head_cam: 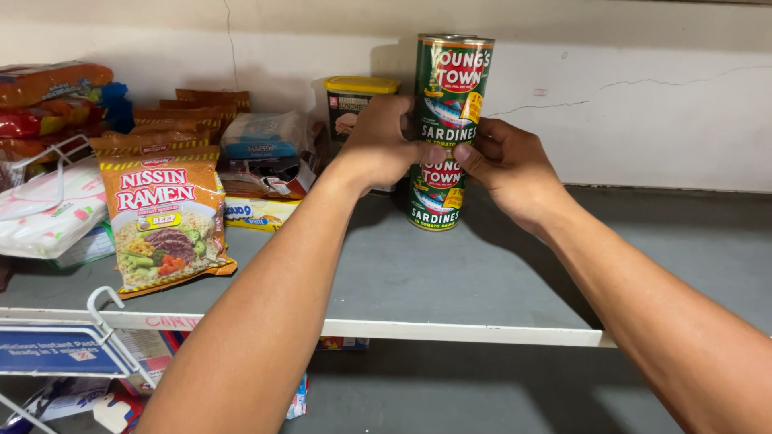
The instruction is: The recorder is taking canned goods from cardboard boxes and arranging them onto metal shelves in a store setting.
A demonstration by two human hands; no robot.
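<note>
Green sardine cans: the upper can stands upright on the lower can, on the grey shelf. Left hand grips from nine o'clock, right hand from three o'clock, both closed around the seam. Ramen packets lie at nine o'clock.

Two green sardine cans stand stacked upright (bottom one on the grey shelf).

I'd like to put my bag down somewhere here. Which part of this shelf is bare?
The grey shelf is bare right of the stacked cans held by both hands, and in front of them to the edge. The left is crowded with noodle packets and boxes.
</note>
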